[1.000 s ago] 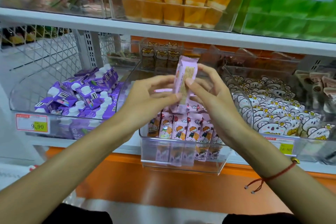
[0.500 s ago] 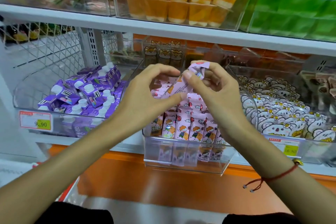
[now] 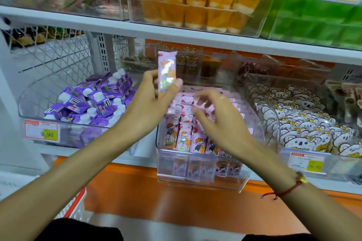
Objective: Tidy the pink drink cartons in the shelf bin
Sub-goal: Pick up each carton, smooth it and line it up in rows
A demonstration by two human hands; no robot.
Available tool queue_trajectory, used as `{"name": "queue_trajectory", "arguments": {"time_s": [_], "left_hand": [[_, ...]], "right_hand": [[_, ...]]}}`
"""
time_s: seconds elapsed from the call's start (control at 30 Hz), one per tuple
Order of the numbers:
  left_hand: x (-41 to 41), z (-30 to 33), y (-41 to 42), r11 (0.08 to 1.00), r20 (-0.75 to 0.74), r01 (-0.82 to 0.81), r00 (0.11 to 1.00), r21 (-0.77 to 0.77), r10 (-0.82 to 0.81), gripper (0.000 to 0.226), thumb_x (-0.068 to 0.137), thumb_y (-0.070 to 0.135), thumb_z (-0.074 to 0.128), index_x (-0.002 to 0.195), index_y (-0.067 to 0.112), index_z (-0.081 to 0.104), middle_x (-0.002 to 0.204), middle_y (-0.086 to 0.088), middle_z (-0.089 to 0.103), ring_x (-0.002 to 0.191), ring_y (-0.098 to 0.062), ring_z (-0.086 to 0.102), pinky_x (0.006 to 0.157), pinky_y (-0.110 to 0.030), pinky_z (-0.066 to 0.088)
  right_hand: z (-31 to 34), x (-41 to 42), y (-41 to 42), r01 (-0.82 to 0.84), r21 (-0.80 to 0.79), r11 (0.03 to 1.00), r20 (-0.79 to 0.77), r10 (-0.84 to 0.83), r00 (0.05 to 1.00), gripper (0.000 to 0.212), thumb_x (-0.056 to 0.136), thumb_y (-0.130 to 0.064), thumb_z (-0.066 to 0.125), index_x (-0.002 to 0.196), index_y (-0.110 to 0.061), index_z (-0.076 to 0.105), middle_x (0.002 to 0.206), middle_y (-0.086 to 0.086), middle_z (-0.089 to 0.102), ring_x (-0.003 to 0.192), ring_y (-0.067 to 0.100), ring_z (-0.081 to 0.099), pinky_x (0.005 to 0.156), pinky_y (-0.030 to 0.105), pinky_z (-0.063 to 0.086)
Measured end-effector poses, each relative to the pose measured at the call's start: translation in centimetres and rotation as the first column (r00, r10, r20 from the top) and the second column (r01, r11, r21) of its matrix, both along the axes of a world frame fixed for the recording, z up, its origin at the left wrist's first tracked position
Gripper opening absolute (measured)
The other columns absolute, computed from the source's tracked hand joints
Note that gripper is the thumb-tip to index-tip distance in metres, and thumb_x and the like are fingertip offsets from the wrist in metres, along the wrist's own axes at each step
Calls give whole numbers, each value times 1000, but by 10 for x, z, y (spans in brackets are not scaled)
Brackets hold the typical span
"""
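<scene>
A clear plastic shelf bin holds several pink drink cartons printed with a cartoon child, standing in rows. My left hand grips one pink carton upright above the bin's left side, thumb on its front. My right hand hovers over the middle of the bin with fingers spread, just above the carton tops; it is blurred and holds nothing. The cartons beneath it are partly hidden.
A curved clear bin of purple cartons sits to the left, a bin of white bear-print packs to the right. Small brown cartons stand behind. The upper shelf edge hangs close above, with orange cups.
Both hands held the one carton together before. My right hand has let go and dropped toward the bin; my left hand has turned the carton upright and holds it alone.
</scene>
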State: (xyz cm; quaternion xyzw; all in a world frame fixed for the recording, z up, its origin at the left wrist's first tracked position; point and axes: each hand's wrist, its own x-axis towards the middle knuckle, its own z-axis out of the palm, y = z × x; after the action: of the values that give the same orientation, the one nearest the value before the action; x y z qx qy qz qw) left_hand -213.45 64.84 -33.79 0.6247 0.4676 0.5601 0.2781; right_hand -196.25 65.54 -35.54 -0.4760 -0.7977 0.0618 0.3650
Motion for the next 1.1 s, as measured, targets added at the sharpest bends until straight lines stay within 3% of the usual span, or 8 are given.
{"name": "queue_trajectory", "arguments": {"time_s": [0.1, 0.2, 0.3, 0.43, 0.67, 0.83, 0.93, 1.1], "left_hand": [[-2, -1, 0, 996, -11, -61, 998, -63, 60, 35, 96, 45, 42, 120, 20, 41, 90, 15, 52, 66, 17, 51, 68, -6, 44], [-2, -4, 2, 992, 57, -60, 996, -113, 67, 35, 99, 46, 33, 116, 18, 46, 88, 15, 50, 71, 14, 52, 78, -8, 45], [0, -5, 3, 990, 86, -32, 995, -136, 44, 31, 100, 44, 32, 111, 22, 51, 88, 17, 53, 70, 19, 51, 58, 5, 35], [1, -3, 3, 998, 124, 41, 992, -41, -35, 27, 96, 31, 51, 118, 16, 52, 95, 9, 63, 74, 10, 60, 63, -5, 47], [1, 13, 12, 954, -104, 296, 951, 52, -290, 51, 94, 18, 58, 139, 29, 38, 123, 18, 57, 103, 6, 61, 86, -14, 49], [1, 15, 27, 944, -273, 327, 905, -41, -325, 30, 84, 18, 71, 106, 29, 54, 92, 22, 67, 88, 2, 64, 82, -22, 50], [-7, 21, 36, 953, -557, 283, 778, -104, -292, 40, 76, 23, 78, 107, 24, 54, 97, 8, 68, 91, -13, 65, 86, -43, 51], [-4, 26, 47, 974, -930, 223, 348, -41, -118, 52, 73, 48, 76, 116, 35, 49, 96, 19, 56, 92, -12, 55, 65, -29, 35]], "right_hand": [[-15, -1, 9, 7, -5, 1000, 373, -4, 928, 28, 98, -33, 46, 117, -19, 61, 113, -1, 56, 109, 18, 45, 81, 28, 35], [-16, -3, 11, 15, 36, 999, 513, -31, 858, 38, 99, -42, 38, 121, -23, 63, 118, -1, 54, 108, 19, 41, 84, 32, 31], [-15, -3, 10, 8, 31, 999, 590, -25, 807, 44, 97, -49, 37, 125, -25, 61, 121, 0, 50, 110, 20, 36, 85, 33, 27], [-9, 0, 8, -54, -32, 998, 556, 63, 829, 41, 93, -50, 47, 121, -24, 63, 126, -5, 53, 116, 17, 37, 91, 31, 26], [-8, 18, -1, -176, -74, 982, 324, 191, 927, 29, 82, -44, 69, 105, -26, 67, 113, -10, 61, 109, 13, 47, 92, 33, 39], [-14, 25, -3, -134, -156, 979, 264, 172, 949, 32, 84, -48, 64, 114, -35, 63, 126, -12, 46, 113, 8, 41, 86, 29, 40], [-15, 26, -2, -135, -172, 976, 230, 173, 958, 32, 84, -48, 65, 113, -35, 64, 122, -15, 48, 111, 7, 44, 87, 34, 44], [-16, 24, 0, -104, -155, 982, 223, 138, 965, 32, 82, -49, 66, 111, -35, 64, 122, -18, 49, 111, 5, 45, 84, 32, 46]]}}
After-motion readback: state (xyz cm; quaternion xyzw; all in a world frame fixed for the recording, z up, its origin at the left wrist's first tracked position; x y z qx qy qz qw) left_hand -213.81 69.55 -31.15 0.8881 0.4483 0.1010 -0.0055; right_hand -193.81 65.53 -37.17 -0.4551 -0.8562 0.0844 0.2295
